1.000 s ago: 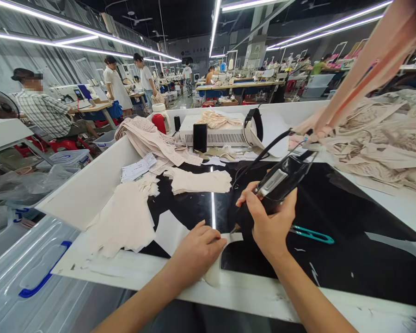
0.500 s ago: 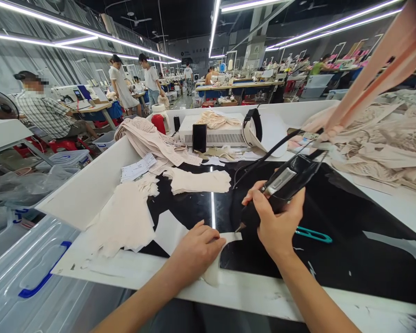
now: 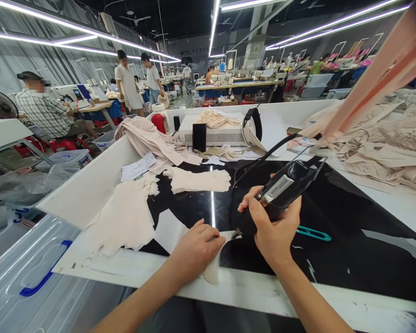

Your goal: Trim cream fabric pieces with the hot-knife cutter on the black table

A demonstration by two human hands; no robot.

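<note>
My right hand [image 3: 270,229] is closed round a black corded hand tool [image 3: 280,192] with a silver panel, held like a pen. Its tip touches a small pale fabric piece [image 3: 217,259] lying on the black worktop [image 3: 333,222] near the front edge. My left hand [image 3: 196,247] lies on that piece with its fingers bent, pressing it down just left of the tool tip. The tool's black cable runs up and back toward the far side of the table.
Teal thread snips [image 3: 314,234] lie right of my right hand. Cut beige pieces [image 3: 125,217] and a small stack [image 3: 197,180] sit to the left; a beige fabric heap [image 3: 384,138] fills the right. A white box [image 3: 213,134], a black phone [image 3: 199,137], people behind.
The tool tip has crept slightly left and down along the fabric piece's edge. My left hand has stayed pressed on the piece. People in the background have walked on.
</note>
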